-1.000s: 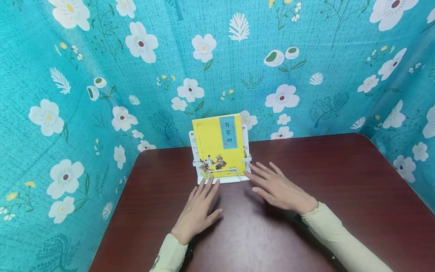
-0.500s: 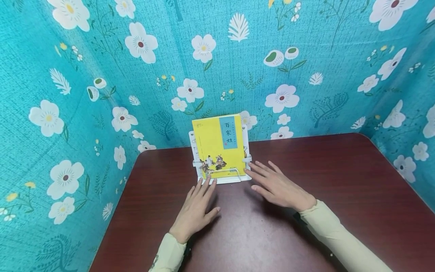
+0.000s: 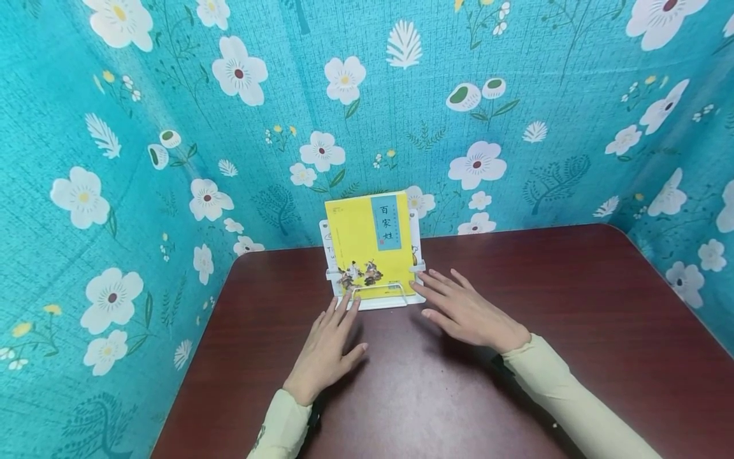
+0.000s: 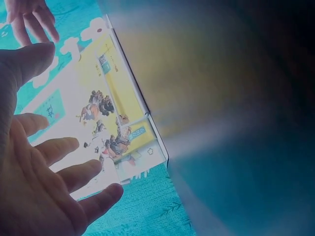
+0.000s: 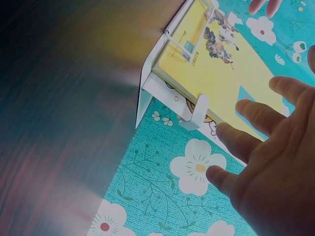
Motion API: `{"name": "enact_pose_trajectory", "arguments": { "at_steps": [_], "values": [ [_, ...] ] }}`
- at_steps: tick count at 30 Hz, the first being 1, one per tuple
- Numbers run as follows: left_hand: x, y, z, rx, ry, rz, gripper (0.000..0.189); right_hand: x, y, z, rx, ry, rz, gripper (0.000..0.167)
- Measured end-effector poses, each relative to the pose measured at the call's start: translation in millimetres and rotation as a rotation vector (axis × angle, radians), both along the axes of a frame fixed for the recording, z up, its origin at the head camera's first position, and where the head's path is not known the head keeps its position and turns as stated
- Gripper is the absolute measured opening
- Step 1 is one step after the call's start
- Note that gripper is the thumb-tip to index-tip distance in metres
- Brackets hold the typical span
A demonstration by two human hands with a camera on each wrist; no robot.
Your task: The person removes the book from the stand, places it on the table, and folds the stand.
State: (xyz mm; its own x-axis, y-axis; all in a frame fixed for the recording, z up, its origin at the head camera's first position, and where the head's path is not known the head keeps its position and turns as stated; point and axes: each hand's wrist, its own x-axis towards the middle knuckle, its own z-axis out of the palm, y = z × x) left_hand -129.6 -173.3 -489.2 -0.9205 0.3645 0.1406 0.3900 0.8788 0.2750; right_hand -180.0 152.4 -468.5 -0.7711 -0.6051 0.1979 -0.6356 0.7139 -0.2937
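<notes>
A yellow book (image 3: pixel 367 236) with a blue title panel leans upright on a white book stand (image 3: pixel 373 304). The stand's wire bar (image 5: pixel 178 44) crosses the lower front of the cover, and a white side clip (image 5: pixel 198 114) shows at the book's edge. My left hand (image 3: pixel 323 354), fingers spread and straight, reaches to the stand's lower left corner; its fingertips overlap the base in the head view. To the right, my right hand (image 3: pixel 467 312) is likewise spread, fingertips close to the stand's lower right side. Neither hand holds anything.
The stand rests toward the back of a dark red-brown table (image 3: pixel 545 287) with rounded far corners. A turquoise flowered curtain (image 3: pixel 401 115) hangs behind it and along both sides.
My left hand has drifted slightly left and toward the book stand. My right hand has shifted slightly left and up. The book and stand have stayed in place.
</notes>
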Motion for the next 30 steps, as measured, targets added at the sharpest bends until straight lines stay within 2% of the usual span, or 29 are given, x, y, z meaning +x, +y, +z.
{"name": "enact_pose_trajectory", "arguments": {
  "at_steps": [4, 14, 30],
  "values": [
    [-3.1, -2.5, -1.4, 0.016, 0.022, 0.008, 0.086, -0.7, 0, -1.2, -0.001, -0.004, 0.003, 0.063],
    [-9.8, -8.0, 0.5, 0.033, 0.062, 0.073, 0.086, -4.4, 2, 0.3, -0.003, -0.021, -0.005, 0.063],
    [-19.4, -4.8, 0.4, 0.095, 0.12, 0.093, 0.08, -14.7, -3, 3.8, -0.026, -0.049, -0.014, 0.067]
  ]
}}
